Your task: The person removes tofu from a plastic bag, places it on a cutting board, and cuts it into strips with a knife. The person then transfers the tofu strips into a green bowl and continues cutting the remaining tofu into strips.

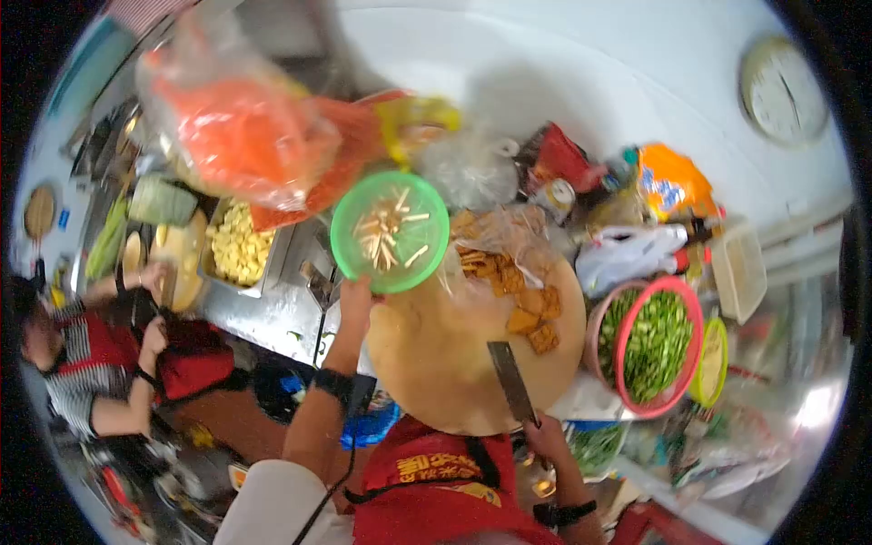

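Note:
My left hand (357, 298) grips the near rim of a green plastic bowl (341, 247), which is held over the left back edge of a round chopping board (436, 363). Pale thin strips (386, 236) lie scattered inside it. My right hand (545, 436) is closed round the handle of a cleaver (509, 377), its blade flat over the board's near right part. Brown flat pieces that look like dried tofu (522, 320) lie on the board's right side, some under a clear plastic bag (518, 232).
At right stands a pink basket (698, 331) of chopped greens (654, 350). A metal tray of yellow chunks (238, 245) and a large red-orange bag (245, 136) are at left. A co-worker (100, 372) works at another board on the far left.

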Demonstrator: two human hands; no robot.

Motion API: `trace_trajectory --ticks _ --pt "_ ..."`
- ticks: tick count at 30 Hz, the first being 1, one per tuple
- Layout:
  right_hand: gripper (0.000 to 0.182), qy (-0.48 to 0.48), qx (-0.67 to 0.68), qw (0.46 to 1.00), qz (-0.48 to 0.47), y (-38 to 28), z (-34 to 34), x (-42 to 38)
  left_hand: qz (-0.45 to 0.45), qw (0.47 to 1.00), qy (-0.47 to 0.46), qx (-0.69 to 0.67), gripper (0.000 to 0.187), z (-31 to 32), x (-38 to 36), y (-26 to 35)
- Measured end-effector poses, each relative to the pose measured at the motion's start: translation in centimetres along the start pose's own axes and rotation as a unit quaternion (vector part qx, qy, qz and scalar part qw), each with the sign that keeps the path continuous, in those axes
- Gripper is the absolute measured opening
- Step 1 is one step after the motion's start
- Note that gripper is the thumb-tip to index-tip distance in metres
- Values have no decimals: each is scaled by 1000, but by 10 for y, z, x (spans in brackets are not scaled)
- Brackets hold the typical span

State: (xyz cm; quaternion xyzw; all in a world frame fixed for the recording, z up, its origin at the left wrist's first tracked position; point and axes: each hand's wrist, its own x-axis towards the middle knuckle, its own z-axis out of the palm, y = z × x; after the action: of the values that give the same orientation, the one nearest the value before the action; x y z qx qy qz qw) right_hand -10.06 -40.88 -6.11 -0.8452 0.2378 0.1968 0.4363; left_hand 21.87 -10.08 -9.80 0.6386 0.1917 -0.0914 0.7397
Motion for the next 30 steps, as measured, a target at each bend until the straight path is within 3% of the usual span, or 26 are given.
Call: trace_trajectory --ticks 2,4,5,7,10,13,14,15,17,18,20,22,24,25,27,28,30 --pt "28 30 -2 999 -19 -13 7 -1 -6 1000 -23 8 23 -10 -22 -14" --pt "40 -57 26 997 48 -35 -3 -6 -29 997 -52 40 23 -14 -35 -26" --pt "40 -46 48 996 64 -28 3 -5 10 998 -45 35 25 -15 -39 -32" --pt "36 30 -27 998 -55 -10 17 -4 39 996 -61 46 28 -15 -52 -31" --pt "37 45 -8 996 -82 -14 19 -6 -114 991 -69 22 42 -21 -68 -19" --pt "42 53 -51 994 -85 -25 23 -13 -132 980 -138 57 38 -15 -100 -22" --pt "46 47 -76 994 -60 -32 22 -15 -67 974 -148 156 31 -9 -107 -30" --pt "46 53 -68 995 -51 -30 26 -16 -70 971 -158 164 31 3 -111 -30" --pt "48 100 -12 991 -82 -23 37 -15 40 951 -216 217 22 39 -117 -17" --pt "48 102 -9 992 -78 -23 40 -15 48 942 -221 249 21 60 -120 0" --pt "46 37 -25 999 -11 -22 39 -12 133 918 -262 267 22 98 -115 10" --pt "46 36 -28 999 -15 -22 39 -13 195 843 -355 355 26 133 -93 2" --pt "46 38 -33 999 -18 -21 37 -13 379 674 -423 473 38 171 -72 -5" --pt "46 43 -23 998 -35 -23 35 -14 381 673 -426 470 38 187 -65 -10" --pt "46 50 -13 997 -49 -26 35 -15 422 561 -466 538 52 213 -63 -13" --pt "46 40 -13 999 -31 -28 35 -16 423 561 -469 535 52 219 -66 -13" --pt "46 29 -10 999 -8 -29 34 -16 393 432 -452 674 65 229 -75 -13"
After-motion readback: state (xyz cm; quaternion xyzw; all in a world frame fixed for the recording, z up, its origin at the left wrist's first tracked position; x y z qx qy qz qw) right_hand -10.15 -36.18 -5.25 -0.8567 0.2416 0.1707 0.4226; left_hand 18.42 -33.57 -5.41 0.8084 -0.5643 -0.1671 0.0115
